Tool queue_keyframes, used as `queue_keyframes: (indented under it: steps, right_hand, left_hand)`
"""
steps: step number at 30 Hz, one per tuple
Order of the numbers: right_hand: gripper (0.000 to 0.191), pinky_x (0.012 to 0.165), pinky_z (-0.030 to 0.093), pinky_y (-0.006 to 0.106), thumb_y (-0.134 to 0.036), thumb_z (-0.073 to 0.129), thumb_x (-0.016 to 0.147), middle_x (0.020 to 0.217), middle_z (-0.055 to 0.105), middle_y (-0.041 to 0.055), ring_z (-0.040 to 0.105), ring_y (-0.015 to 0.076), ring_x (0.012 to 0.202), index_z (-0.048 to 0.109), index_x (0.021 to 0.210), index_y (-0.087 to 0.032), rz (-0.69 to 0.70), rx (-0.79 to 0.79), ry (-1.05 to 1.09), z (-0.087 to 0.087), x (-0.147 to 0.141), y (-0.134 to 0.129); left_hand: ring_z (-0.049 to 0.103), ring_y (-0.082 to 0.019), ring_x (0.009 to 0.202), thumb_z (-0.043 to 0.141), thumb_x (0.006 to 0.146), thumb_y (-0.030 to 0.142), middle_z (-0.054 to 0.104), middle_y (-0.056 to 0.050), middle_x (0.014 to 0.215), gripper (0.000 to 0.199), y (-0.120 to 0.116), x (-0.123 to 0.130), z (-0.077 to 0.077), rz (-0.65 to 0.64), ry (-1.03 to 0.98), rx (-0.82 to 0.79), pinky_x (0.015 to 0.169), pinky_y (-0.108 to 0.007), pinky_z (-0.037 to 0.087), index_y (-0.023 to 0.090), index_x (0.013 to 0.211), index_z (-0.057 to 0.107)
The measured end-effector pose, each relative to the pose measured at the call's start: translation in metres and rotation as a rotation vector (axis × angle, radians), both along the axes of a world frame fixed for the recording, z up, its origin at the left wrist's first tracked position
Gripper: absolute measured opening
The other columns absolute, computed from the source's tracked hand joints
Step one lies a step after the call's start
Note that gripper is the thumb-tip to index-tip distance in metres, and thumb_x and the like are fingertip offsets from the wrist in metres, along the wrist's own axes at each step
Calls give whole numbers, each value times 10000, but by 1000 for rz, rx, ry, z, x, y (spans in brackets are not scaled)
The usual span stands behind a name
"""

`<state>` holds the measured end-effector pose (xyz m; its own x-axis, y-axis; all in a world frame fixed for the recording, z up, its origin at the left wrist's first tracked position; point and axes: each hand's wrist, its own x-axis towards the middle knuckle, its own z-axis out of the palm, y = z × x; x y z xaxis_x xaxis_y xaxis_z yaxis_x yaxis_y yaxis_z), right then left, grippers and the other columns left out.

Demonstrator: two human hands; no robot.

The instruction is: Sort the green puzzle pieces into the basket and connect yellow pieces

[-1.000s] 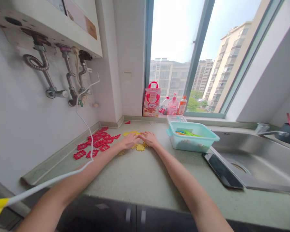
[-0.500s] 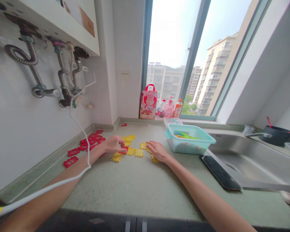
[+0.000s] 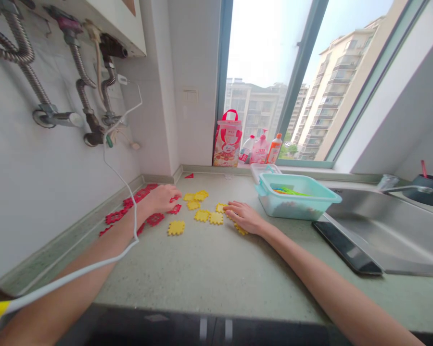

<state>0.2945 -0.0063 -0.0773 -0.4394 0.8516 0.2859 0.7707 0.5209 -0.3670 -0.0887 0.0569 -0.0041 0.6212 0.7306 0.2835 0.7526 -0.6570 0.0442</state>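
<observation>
1. Your left hand [image 3: 162,198] curves palm-down over the red pieces [image 3: 155,219] on the counter [image 3: 202,269], fingers bent. Red shows at its fingertips, but whether you grip a piece or only touch it, you cannot tell from here.
2. Your left hand and forearm cover part of that red cluster, so its count and overlaps are unclear. A white cable [image 3: 75,275] crosses in front of the forearm, its near end cut off at the left edge.
3. Your right hand [image 3: 247,217] rests palm-down, fingers extended and not clenched, over some of the yellow pieces [image 3: 176,228]. Those beneath it show only at their edges; the others lie between and around your hands.
4. Right of that hand, the turquoise tub [image 3: 292,209] shows green and orange contents, their shapes hard to make out. Reddish forms blur through its wall.
5. The frame cuts off the sink [image 3: 389,245] and dark pot [image 3: 427,190] at right, and the white casing [image 3: 122,24] above left.
</observation>
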Motion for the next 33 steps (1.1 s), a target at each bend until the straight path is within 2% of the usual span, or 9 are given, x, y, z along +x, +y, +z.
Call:
queue_keyframes:
  steps: [3, 6, 11, 14, 17, 22, 26, 29, 33]
  right_hand:
    - [449, 1210, 388, 478, -478, 429, 1089, 1401, 699, 96, 567, 287, 1399, 744, 1303, -240, 64, 38, 17, 4, -2, -5]
    - [327, 1155, 445, 465, -406, 558, 1045, 1318, 742, 106, 635, 281, 1311, 765, 1219, -223, 89, 70, 41, 9, -5, -11]
    - [128, 1042, 509, 399, -265, 716, 933, 1120, 800, 74, 723, 248, 1102, 787, 1032, -225, 66, 117, 73, 16, -10, -18]
    - [83, 993, 520, 373, -241, 746, 895, 1030, 807, 55, 735, 233, 1018, 787, 966, -228, 26, 131, 72, 19, -11, -20]
    - [64, 971, 519, 360, -255, 751, 892, 1005, 805, 50, 733, 229, 997, 788, 938, -230, -6, 126, 62, 21, -13, -21]
    - [143, 944, 527, 360, -279, 753, 891, 1045, 800, 70, 731, 247, 1011, 791, 1017, -224, -60, 134, 24, 22, -16, -25]
    - [226, 981, 515, 391, -293, 774, 879, 1109, 790, 80, 723, 261, 1046, 774, 1096, -230, -109, 198, 15, 25, -15, -26]
    - [244, 998, 502, 404, -316, 783, 886, 1115, 787, 73, 719, 255, 1055, 759, 1116, -238, -116, 245, 49, 27, -18, -28]
    - [253, 1004, 485, 404, -371, 804, 879, 1077, 791, 60, 717, 240, 1021, 755, 1091, -241, -44, 253, 65, 28, -29, -37]
  left_hand:
    - [619, -228, 1191, 542, 917, 187, 716, -75, 1317, 391, -6, 13, -5, -150, 29, -5, 1070, -315, 411, 202, 1247, 749]
    - [621, -223, 1178, 524, 911, 198, 732, -69, 1283, 387, -14, 22, -2, -240, 20, -60, 1072, -311, 406, 202, 1215, 763]
    - [622, -188, 745, 658, 824, 407, 724, -26, 803, 257, -28, 19, 21, 16, 11, -361, 695, -268, 428, 173, 867, 755]
    - [621, -205, 753, 809, 663, 525, 720, -16, 811, 414, -37, 19, 26, 44, 73, -582, 637, -262, 405, 185, 891, 740]
    - [633, -227, 821, 871, 556, 460, 734, -23, 908, 496, -43, 21, 22, 15, 102, -647, 651, -267, 423, 196, 955, 739]
    - [642, -227, 842, 804, 604, 341, 729, -29, 988, 437, -43, 26, 13, -33, 75, -588, 696, -285, 462, 189, 1004, 716]
    - [653, -230, 945, 744, 684, 307, 711, -58, 1096, 454, -42, 39, 7, -154, -127, -390, 849, -316, 508, 164, 1109, 673]
    - [658, -236, 1025, 747, 712, 288, 702, -76, 1149, 428, -40, 53, -7, -246, -253, -206, 958, -337, 505, 170, 1116, 671]
    - [664, -263, 1091, 782, 731, 317, 722, -82, 1147, 394, -33, 63, -27, -290, -219, -107, 1029, -377, 496, 207, 1106, 729]
